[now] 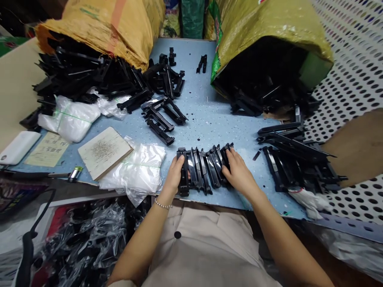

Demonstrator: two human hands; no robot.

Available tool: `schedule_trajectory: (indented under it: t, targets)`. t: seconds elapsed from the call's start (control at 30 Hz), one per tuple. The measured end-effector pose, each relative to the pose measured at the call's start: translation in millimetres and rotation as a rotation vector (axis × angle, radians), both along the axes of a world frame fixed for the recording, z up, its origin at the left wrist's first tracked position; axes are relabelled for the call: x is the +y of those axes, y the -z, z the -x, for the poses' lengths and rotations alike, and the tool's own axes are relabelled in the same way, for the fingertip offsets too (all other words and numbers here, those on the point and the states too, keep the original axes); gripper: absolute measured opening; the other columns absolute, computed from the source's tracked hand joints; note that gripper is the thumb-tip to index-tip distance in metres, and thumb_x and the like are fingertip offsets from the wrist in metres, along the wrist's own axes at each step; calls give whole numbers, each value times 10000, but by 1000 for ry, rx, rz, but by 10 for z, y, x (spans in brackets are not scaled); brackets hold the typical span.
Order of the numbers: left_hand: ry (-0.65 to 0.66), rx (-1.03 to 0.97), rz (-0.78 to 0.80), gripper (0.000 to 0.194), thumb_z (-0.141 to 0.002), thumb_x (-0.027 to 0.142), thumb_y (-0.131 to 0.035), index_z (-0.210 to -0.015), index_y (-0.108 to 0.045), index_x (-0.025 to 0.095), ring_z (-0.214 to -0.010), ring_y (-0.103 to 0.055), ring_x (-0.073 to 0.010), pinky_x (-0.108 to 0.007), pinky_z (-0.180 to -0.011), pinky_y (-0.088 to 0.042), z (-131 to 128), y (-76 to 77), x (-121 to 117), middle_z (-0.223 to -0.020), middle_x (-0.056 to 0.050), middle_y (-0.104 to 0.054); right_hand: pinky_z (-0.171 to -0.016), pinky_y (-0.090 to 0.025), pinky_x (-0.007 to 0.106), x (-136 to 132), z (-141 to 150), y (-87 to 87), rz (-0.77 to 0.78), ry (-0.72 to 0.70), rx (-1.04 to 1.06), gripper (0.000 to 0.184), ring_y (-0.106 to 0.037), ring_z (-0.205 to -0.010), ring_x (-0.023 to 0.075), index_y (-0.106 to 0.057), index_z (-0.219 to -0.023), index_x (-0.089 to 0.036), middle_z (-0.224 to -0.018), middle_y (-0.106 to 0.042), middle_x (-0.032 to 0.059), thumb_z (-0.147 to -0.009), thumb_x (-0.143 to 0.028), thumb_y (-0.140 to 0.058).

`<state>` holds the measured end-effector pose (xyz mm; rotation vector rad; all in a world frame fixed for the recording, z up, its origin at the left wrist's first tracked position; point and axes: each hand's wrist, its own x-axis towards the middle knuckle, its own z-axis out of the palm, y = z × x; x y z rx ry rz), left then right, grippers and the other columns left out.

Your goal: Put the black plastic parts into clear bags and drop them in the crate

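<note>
A row of slim, glossy black plastic parts [206,169] stands side by side near the table's front edge, between my two hands. My left hand [173,177] grips the left end, its thumb on top of the end part and its other fingers mostly hidden. At the right end, my right hand [238,172] has its fingers bent over the last parts and its thumb against their near side. A stack of clear plastic bags [140,169] lies just left of my left hand. Farther right sits a pile of similar black parts [299,163].
An orange sack [104,28] at the back left spills black parts. The yellow-green sack [275,24] at the back right holds more. Loose black parts [160,119] lie mid-table, near a square board [104,151]. A perforated white panel [359,75] borders the right side.
</note>
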<state>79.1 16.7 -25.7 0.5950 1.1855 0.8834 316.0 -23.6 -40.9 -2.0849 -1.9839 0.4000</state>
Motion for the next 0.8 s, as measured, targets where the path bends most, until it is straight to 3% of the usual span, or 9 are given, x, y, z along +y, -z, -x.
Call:
schedule_trajectory:
  t: [0.13, 0.2, 0.3, 0.37, 0.43, 0.5, 0.57, 0.7, 0.8]
  targets:
    - [39, -151, 123, 602, -773, 628, -481, -1139, -541, 153, -518, -586, -99, -247, -511, -521, 201, -179, 112, -689, -19, -607, -1155, -289, 535, 101, -41, -289, -131, -114, 56, 558, -234, -1430, 322, -436, -1411, -117, -1479, -339, 154, -927, -394, -450]
    - [229, -266, 206, 608, -792, 605, -420, -1135, -560, 123, -511, -596, -124, -281, -496, -528, 338, -284, 33, -710, -44, -628, -1166, -310, 480, 52, 51, -517, -224, -303, 128, 574, -250, -1434, 269, -361, -1463, -165, -1497, -315, 126, -940, -377, -469]
    - [638, -328, 441, 657, -801, 618, -318, -985, -616, 61, -501, -602, -159, -286, -468, -508, 423, -342, -191, -669, -101, -646, -1136, -379, 393, -33, 323, -757, -232, -690, 213, 600, -303, -1415, 211, -267, -1507, -225, -1525, -262, 113, -956, -325, -481]
    - [808, -296, 541, 723, -810, 629, -219, -836, -629, 33, -499, -598, -162, -275, -480, -501, 417, -325, -331, -621, -128, -636, -1085, -431, 369, -49, 494, -796, -202, -891, 222, 531, -393, -1360, 203, -342, -1469, -226, -1474, -356, 122, -963, -305, -479]
    - [881, -270, 555, 741, -820, 609, -164, -749, -617, 27, -514, -596, -157, -268, -506, -497, 425, -304, -420, -615, -142, -633, -992, -497, 343, -39, 584, -768, -159, -1004, 217, 441, -526, -1224, 192, -445, -1393, -196, -1351, -494, 129, -968, -311, -472]
    - [839, -232, 456, 675, -830, 587, -209, -793, -611, 46, -563, -599, -142, -270, -566, -504, 493, -307, -461, -687, -129, -657, -892, -537, 311, -23, 582, -719, -83, -1034, 227, 396, -600, -1080, 179, -507, -1323, -170, -1227, -572, 125, -964, -334, -475]
    - [628, -4, 222, 578, -836, 583, -295, -844, -596, 89, -637, -590, -122, -266, -645, -501, 626, -324, -475, -756, -92, -658, -868, -540, 297, -11, 532, -674, 12, -966, 301, 408, -615, -1031, 176, -529, -1297, -172, -1182, -587, 115, -940, -370, -515]
    - [49, 1005, -360, 471, -784, 597, -502, -853, -578, 137, -889, -556, -152, -303, -850, -469, 959, -286, -508, -908, -79, -599, -834, -547, 272, -19, 533, -557, 215, -537, 739, 482, -626, -1008, 182, -555, -1263, -196, -1208, -581, 98, -847, -424, -641]
    - [-71, 1421, -583, 468, -752, 571, -584, -915, -576, 132, -1036, -523, -194, -341, -939, -444, 1157, -194, -504, -1002, -109, -562, -709, -543, 252, -40, 719, -446, 346, -229, 1160, 544, -647, -858, 170, -566, -1213, -172, -1090, -632, 104, -774, -462, -704]
